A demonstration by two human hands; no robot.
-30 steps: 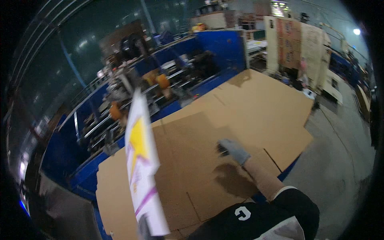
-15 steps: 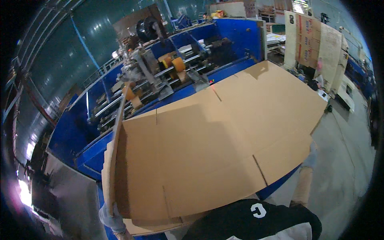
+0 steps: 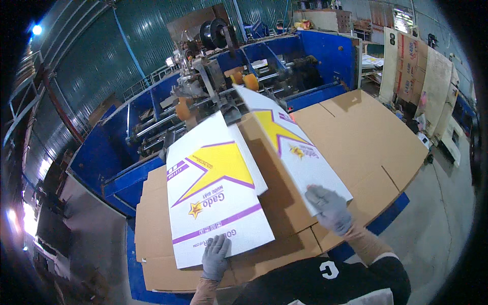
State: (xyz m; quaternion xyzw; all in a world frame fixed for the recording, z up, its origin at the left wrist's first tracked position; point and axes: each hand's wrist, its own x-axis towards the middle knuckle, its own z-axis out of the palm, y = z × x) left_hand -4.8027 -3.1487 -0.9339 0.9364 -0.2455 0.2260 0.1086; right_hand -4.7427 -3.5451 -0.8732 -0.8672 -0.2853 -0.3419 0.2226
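In front of me lies a cardboard box blank with two panels folded inward, their white outer faces printed in yellow and purple. My left hand [image 3: 216, 258], in a grey glove, rests with fingers stretched out on the lower edge of the left white panel [image 3: 203, 147], which is nearly flat. My right hand [image 3: 330, 209], gloved too, presses with extended fingers on the lower part of the right white panel [image 3: 301, 168]. That panel stands tilted, leaving a shaded gap between the two. Beneath and to the right spreads brown cardboard [image 3: 366, 137].
Beyond the cardboard stands a blue-framed machine [image 3: 325, 56] with metal shafts, orange rollers [image 3: 250, 81] and a black reel [image 3: 212, 34]. Tall cardboard pieces [image 3: 409, 66] lean at the right. Grey floor [image 3: 427, 223] runs along the right side.
Both outer panels have been folded inward, showing their printed white faces instead of plain brown. My hands have moved from the sheet's outer edges in toward the middle, onto the panels.
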